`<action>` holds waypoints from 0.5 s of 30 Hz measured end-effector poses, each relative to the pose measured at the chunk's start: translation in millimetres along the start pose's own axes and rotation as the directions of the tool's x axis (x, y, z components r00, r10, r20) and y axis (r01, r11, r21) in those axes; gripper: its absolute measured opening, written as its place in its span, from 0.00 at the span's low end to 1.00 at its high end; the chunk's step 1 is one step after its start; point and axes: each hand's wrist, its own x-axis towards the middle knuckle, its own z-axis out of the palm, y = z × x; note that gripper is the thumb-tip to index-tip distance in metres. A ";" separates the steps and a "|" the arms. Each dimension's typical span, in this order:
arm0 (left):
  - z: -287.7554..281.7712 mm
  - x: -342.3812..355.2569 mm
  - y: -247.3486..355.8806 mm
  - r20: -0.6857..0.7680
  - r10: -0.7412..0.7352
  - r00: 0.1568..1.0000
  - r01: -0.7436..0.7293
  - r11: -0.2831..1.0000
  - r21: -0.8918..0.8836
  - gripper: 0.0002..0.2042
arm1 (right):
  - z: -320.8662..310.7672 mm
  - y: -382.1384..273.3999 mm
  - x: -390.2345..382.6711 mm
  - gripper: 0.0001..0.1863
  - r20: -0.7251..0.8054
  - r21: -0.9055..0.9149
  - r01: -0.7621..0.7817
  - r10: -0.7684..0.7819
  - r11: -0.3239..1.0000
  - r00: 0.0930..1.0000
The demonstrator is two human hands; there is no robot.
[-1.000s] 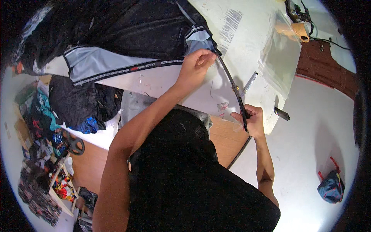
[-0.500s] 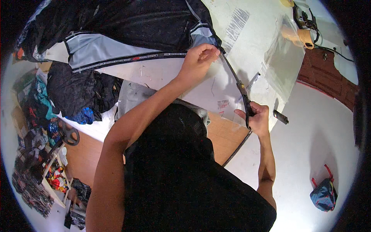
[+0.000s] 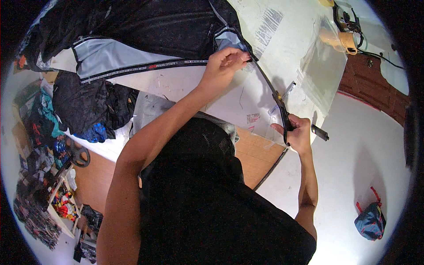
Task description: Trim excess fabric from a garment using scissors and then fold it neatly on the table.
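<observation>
A black garment (image 3: 172, 26) with grey inner fabric and a printed band along its edge spreads over the far left of the white table. My left hand (image 3: 222, 68) pinches the garment's near right corner between closed fingers. In my right hand (image 3: 300, 136) is a long pair of scissors (image 3: 269, 85), gripped by its dark handles. The blades look closed or nearly so, and their tips meet the garment's corner beside my left fingertips. Whether fabric lies between the blades cannot be made out.
On the white table (image 3: 225, 99) lie a marker (image 3: 289, 89), a clear plastic sheet (image 3: 322, 66) and a black cylindrical object (image 3: 320, 132). An orange mug (image 3: 348, 43) stands at the far right. Dark cloth (image 3: 88, 104) is heaped at left; a blue-grey bag (image 3: 370, 221) is at lower right.
The scissors and my right hand have shifted slightly right. My left hand has drawn a little to the left with the garment's corner, its fingers still closed.
</observation>
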 end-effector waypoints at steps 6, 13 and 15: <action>-0.9 -0.7 6.7 0.017 -0.051 0.999 0.052 0.994 -0.098 0.09 | -1.5 -1.8 0.7 0.17 -0.003 0.038 0.016 -0.016 0.999 1.000; -1.0 0.1 9.8 0.077 0.001 0.997 0.009 0.992 -0.127 0.09 | 0.5 6.2 -0.4 0.17 0.009 0.086 -0.049 0.048 0.995 0.999; -1.0 0.4 8.9 0.081 0.012 0.997 0.000 0.989 -0.147 0.10 | -0.2 10.5 -2.3 0.17 -0.005 0.076 -0.016 0.017 0.997 1.000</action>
